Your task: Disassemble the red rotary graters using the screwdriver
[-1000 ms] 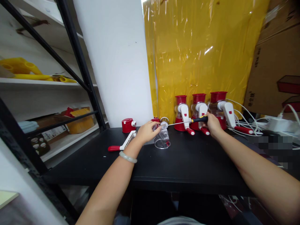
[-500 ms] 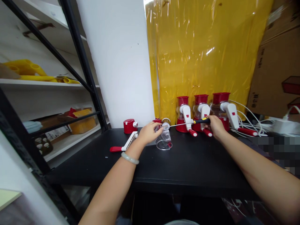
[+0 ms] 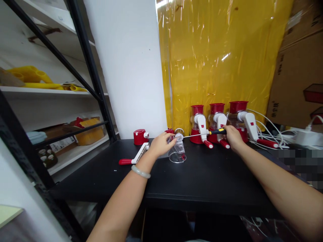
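Observation:
My left hand grips the upper part of a clear plastic housing, whose round rim faces down at the black table. In my right hand is a screwdriver with a black and yellow handle. Its long shaft points left and its tip meets the top of the housing; the exact contact is too small to make out. Left of my left hand lie a white crank with a red handle and a red round part with a white knob.
Three red and clear grinders with white cranks stand at the back right, before a yellow plastic sheet. Behind my left hand is another red part. White cables and an adapter lie right. A black-framed shelf stands left.
The view has shifted very slightly. Both hands keep their holds, and the screwdriver stays against the clear housing with almost no visible movement.

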Available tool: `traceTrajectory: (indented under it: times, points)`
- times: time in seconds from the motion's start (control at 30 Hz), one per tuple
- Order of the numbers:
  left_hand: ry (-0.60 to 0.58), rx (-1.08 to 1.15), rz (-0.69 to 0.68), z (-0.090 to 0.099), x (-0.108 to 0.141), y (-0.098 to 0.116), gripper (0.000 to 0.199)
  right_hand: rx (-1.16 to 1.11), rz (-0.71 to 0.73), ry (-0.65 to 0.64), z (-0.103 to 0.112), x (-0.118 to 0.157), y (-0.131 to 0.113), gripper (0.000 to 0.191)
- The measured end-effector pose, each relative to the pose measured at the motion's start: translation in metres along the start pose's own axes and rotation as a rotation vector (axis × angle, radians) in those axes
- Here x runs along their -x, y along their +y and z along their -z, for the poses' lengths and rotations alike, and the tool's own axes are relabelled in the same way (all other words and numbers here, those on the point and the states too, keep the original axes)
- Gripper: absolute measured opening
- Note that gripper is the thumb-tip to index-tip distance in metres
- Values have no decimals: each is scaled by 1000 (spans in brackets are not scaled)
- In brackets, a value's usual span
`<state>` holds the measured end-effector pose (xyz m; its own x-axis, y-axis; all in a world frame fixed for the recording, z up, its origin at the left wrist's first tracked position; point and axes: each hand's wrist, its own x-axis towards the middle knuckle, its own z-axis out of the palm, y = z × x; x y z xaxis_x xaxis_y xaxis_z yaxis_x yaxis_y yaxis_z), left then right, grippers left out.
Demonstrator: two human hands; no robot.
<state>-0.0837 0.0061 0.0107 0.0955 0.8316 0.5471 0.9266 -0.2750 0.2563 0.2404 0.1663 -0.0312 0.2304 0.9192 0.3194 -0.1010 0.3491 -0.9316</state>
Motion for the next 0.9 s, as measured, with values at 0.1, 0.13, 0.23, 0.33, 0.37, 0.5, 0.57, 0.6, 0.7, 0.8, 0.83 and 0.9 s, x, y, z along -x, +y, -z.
traceTrajectory:
  times: [0.1,0.13,0.23,0.33,0.37,0.5,0.57,0.6,0.7,0.8,0.83,0.9]
  points:
    - [-4,-6,0,0,0,0,44,-23,-71,61,-3,3,-6,7]
    - [-5,-8,1,0,0,1,44,-37,-75,61,-4,4,-8,5]
    - [-13,-9,3,2,1,3,44,-88,-87,42,-5,4,-8,3]
    - [-22,-13,9,4,1,6,43,-80,-55,8,-4,2,-5,9]
    - [-24,-13,10,5,2,7,43,-47,-31,6,-3,1,-3,12]
    - [-20,1,13,5,1,7,43,125,45,53,1,-1,3,25]
    - [-21,9,15,5,1,7,43,137,46,46,2,-2,4,25]
    - [-22,9,15,5,1,7,43,117,37,36,2,-2,5,25]
    - [-24,6,11,5,1,7,42,26,-16,21,0,-1,3,18]
    - [-22,3,10,6,2,8,42,-35,-51,25,-2,1,-1,10]
    - [-21,1,11,5,2,7,43,-41,-52,24,-3,1,-1,8]
    - [-18,-3,10,5,2,6,43,-36,-45,21,-3,1,-2,8]
